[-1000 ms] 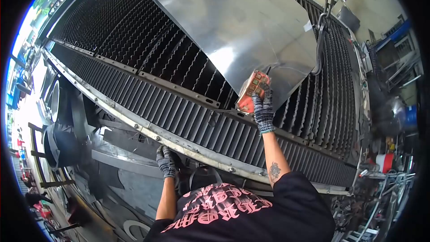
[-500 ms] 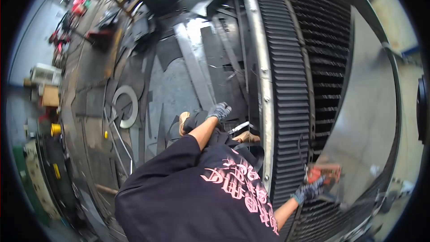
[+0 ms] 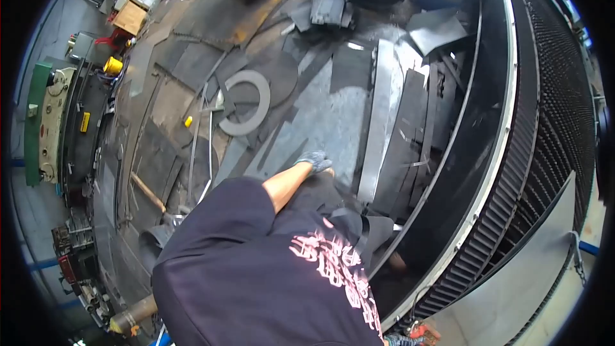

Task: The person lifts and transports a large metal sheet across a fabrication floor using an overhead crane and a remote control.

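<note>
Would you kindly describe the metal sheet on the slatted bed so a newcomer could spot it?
Find the long slatted bed down the right side of the view. On its lower part lies the metal sheet, one corner pointing upward. Its broad, smooth, pale face sets it apart from the dark, ridged slats beside it.

Shirt [image 3: 250, 269], black with pink lettering [image 3: 333, 263]. Left glove [image 3: 314, 161], mottled grey. Remote [image 3: 424, 332], near right, red. Sheet [image 3: 512, 275], right, silver-grey. Ring [image 3: 262, 99], pale grey. Bucket [image 3: 113, 66], left, yellow. Box [image 3: 129, 18], far left, tan. Machine [image 3: 40, 125], left, green and cream.
</note>
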